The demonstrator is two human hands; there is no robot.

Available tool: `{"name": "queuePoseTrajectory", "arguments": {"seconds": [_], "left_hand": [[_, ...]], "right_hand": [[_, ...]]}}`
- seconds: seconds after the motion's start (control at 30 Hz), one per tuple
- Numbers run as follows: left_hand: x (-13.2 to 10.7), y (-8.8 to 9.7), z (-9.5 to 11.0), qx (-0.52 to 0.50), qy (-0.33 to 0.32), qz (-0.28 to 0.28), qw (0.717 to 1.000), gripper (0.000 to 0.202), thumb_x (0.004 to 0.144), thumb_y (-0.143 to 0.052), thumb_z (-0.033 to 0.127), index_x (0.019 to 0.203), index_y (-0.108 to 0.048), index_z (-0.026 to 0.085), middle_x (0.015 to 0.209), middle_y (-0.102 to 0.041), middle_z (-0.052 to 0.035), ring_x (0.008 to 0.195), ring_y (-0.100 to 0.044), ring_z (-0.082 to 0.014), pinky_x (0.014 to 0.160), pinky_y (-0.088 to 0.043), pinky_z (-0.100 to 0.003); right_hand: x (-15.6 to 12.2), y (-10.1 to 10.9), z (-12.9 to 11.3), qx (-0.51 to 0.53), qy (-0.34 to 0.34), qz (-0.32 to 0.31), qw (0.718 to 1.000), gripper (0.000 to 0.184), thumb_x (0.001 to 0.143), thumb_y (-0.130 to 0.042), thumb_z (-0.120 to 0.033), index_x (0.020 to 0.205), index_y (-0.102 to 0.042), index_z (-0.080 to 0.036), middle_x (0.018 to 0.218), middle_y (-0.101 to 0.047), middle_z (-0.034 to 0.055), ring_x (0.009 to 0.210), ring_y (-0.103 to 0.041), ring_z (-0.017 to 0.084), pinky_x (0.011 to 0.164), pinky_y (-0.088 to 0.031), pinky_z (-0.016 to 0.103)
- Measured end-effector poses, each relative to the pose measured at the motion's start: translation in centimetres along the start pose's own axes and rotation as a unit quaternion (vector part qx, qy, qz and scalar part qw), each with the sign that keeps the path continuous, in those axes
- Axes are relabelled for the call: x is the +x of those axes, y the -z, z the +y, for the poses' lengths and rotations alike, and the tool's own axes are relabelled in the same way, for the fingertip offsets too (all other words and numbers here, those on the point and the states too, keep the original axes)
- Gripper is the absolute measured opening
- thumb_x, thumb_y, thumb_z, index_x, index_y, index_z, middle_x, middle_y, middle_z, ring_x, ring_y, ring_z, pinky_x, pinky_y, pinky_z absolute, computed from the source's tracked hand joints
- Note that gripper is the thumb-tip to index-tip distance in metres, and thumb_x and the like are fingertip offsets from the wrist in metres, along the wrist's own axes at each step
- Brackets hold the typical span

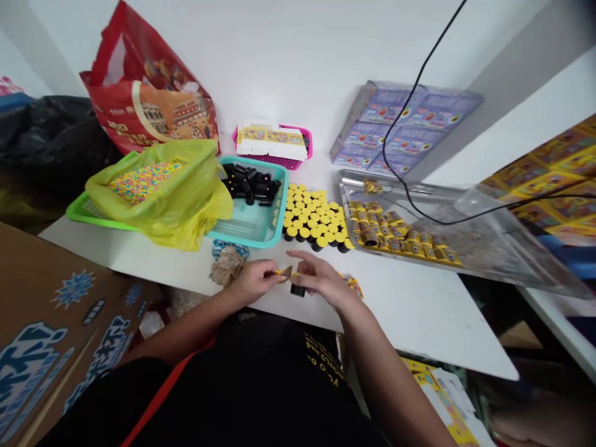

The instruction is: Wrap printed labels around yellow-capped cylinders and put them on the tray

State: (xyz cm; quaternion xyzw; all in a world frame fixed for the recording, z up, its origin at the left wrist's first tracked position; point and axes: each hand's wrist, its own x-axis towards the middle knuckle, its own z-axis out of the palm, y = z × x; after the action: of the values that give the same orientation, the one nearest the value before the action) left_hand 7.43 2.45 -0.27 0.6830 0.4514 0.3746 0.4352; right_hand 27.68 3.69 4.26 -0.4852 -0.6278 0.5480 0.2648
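Note:
My left hand [255, 280] pinches a small yellow-and-brown label [285, 274] by its left end. Close by on the right, my right hand [322, 280] has its thumb and fingers closed around a small black canister [298, 290], one finger stretched out to the left. The label's free end reaches nearly to the canister; whether they touch I cannot tell. Just beyond my hands stands a cluster of black canisters with yellow caps [311, 214]. Several colourful labels [354, 285] lie on the white table [395, 298], partly behind my right wrist.
A turquoise basket [246, 231] holds black canisters. Left of it, a yellow bag [186, 211] contains colourful beads. On the right, a metal tray [400, 257] carries labelled canisters. A crumpled brown cloth [228, 266] lies by my left hand. A black cable [384, 146] hangs across the tray.

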Motion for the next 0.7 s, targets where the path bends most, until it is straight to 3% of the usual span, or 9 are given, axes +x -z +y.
{"name": "queuePoseTrajectory", "arguments": {"seconds": [0.1, 0.17, 0.27, 0.33, 0.47, 0.57, 0.7], "left_hand": [[-0.4, 0.3, 0.7, 0.045, -0.026, -0.022, 0.998, 0.023, 0.083, -0.062, 0.035, 0.070, -0.063, 0.016, 0.067, -0.061, -0.0017, 0.064, -0.053, -0.0132, 0.060, -0.039, -0.025], [-1.0, 1.0, 1.0, 0.061, -0.022, -0.029, 0.997, 0.022, 0.083, -0.064, 0.038, 0.076, -0.067, 0.017, 0.070, -0.064, -0.0026, 0.065, -0.055, -0.0141, 0.062, -0.041, -0.025], [-2.3, 3.1, 0.6, 0.169, -0.002, 0.052, 0.984, 0.028, 0.079, -0.069, 0.047, 0.089, -0.071, 0.020, 0.073, -0.066, -0.0038, 0.069, -0.059, -0.0174, 0.066, -0.044, -0.027], [-3.1, 4.9, -0.2, 0.283, 0.016, 0.121, 0.951, 0.032, 0.076, -0.072, 0.047, 0.097, -0.071, 0.022, 0.082, -0.069, -0.0067, 0.079, -0.062, -0.0219, 0.072, -0.045, -0.029], [-3.7, 7.4, -2.5, 0.393, 0.024, 0.109, 0.913, 0.028, 0.084, -0.063, 0.039, 0.107, -0.070, 0.025, 0.102, -0.072, -0.0102, 0.089, -0.065, -0.0245, 0.074, -0.047, -0.030], [-3.5, 7.6, -2.9, 0.433, 0.005, 0.093, 0.897, 0.033, 0.089, -0.056, 0.042, 0.110, -0.070, 0.021, 0.094, -0.073, -0.0118, 0.081, -0.066, -0.0237, 0.070, -0.046, -0.030], [-2.6, 5.9, -0.3, 0.444, -0.031, 0.134, 0.885, 0.039, 0.093, -0.047, 0.046, 0.109, -0.069, 0.019, 0.097, -0.070, -0.0120, 0.085, -0.063, -0.0234, 0.071, -0.046, -0.030]], "right_hand": [[-1.1, -1.4, -0.1, -0.002, -0.011, -0.002, 1.000, 0.020, 0.069, -0.068, -0.036, 0.080, -0.068, -0.019, 0.054, -0.052, -0.0057, 0.046, -0.044, 0.009, 0.042, -0.032, 0.020], [-1.3, -1.9, 0.2, 0.005, -0.021, 0.035, 0.999, 0.019, 0.070, -0.068, -0.038, 0.070, -0.066, -0.018, 0.053, -0.054, -0.0050, 0.044, -0.043, 0.008, 0.042, -0.031, 0.020], [-1.4, -2.0, 0.9, 0.033, -0.039, 0.072, 0.996, 0.022, 0.069, -0.070, -0.040, 0.072, -0.067, -0.018, 0.054, -0.056, -0.0045, 0.041, -0.042, 0.008, 0.041, -0.030, 0.021], [-1.3, -2.0, 1.5, 0.055, -0.050, 0.090, 0.993, 0.022, 0.069, -0.070, -0.039, 0.072, -0.067, -0.018, 0.054, -0.056, -0.0044, 0.041, -0.043, 0.007, 0.040, -0.030, 0.021], [-1.0, -2.4, 2.1, 0.111, -0.062, 0.107, 0.986, 0.021, 0.069, -0.069, -0.037, 0.074, -0.067, -0.017, 0.054, -0.057, -0.0041, 0.040, -0.043, 0.007, 0.041, -0.029, 0.021], [-0.9, -2.7, 2.1, 0.141, -0.057, 0.111, 0.982, 0.022, 0.069, -0.070, -0.037, 0.074, -0.067, -0.017, 0.054, -0.058, -0.0036, 0.040, -0.044, 0.007, 0.041, -0.029, 0.021], [-1.2, -2.4, 1.6, 0.166, -0.036, 0.113, 0.979, 0.022, 0.068, -0.072, -0.038, 0.074, -0.068, -0.017, 0.055, -0.058, -0.0036, 0.040, -0.044, 0.006, 0.041, -0.030, 0.021]]}}
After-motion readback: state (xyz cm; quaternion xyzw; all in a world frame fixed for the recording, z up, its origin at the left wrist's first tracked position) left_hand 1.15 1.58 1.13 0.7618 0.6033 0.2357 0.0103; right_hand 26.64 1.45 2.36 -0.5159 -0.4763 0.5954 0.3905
